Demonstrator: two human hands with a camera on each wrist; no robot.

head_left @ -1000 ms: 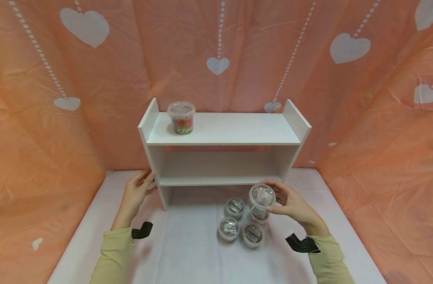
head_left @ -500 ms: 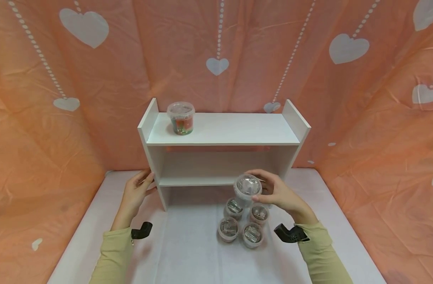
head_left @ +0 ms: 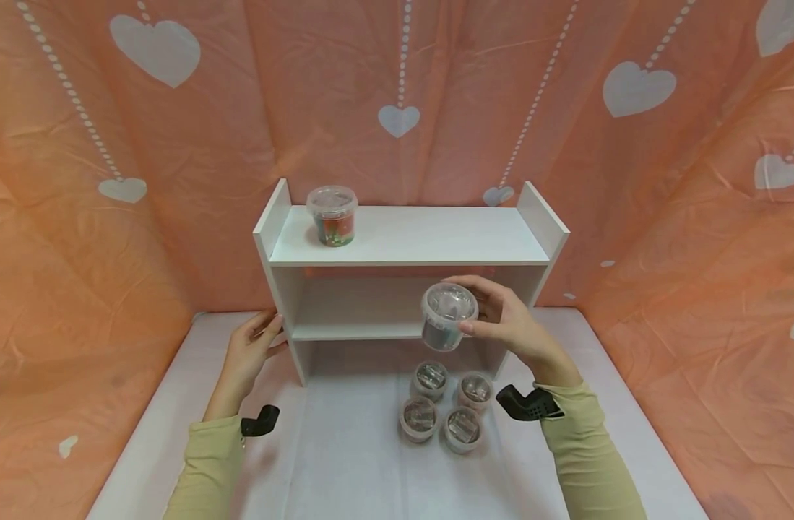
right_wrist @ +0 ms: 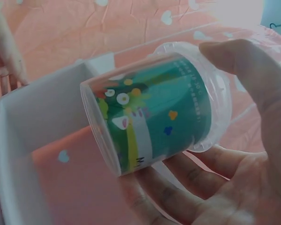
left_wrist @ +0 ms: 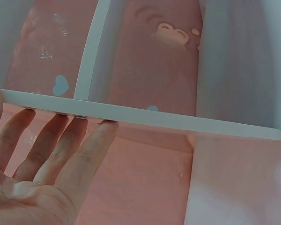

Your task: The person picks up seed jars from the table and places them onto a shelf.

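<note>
My right hand (head_left: pixel 516 328) holds a clear lidded plastic tub (head_left: pixel 443 325) in front of the white shelf's lower board, above the table. In the right wrist view the tub (right_wrist: pixel 154 110) has a green cartoon label, with the thumb by its lid and the fingers below. My left hand (head_left: pixel 250 357) touches the left side panel of the white two-tier shelf (head_left: pixel 410 235). Nearly straight, the left fingers (left_wrist: pixel 77 154) rest their tips against the panel in the left wrist view. Another lidded tub (head_left: pixel 334 217), with red and green showing, stands at the left of the top board.
Several smaller-looking lidded tubs (head_left: pixel 430 380) stand grouped on the white-covered table (head_left: pixel 351 448), below and in front of the shelf's right half. An orange cloth (head_left: pixel 331 108) with white hearts hangs behind and on both sides.
My right hand has carried its tub up, left and forward from over the grouped tubs to the front of the lower board. The left hand stays at the side panel.
</note>
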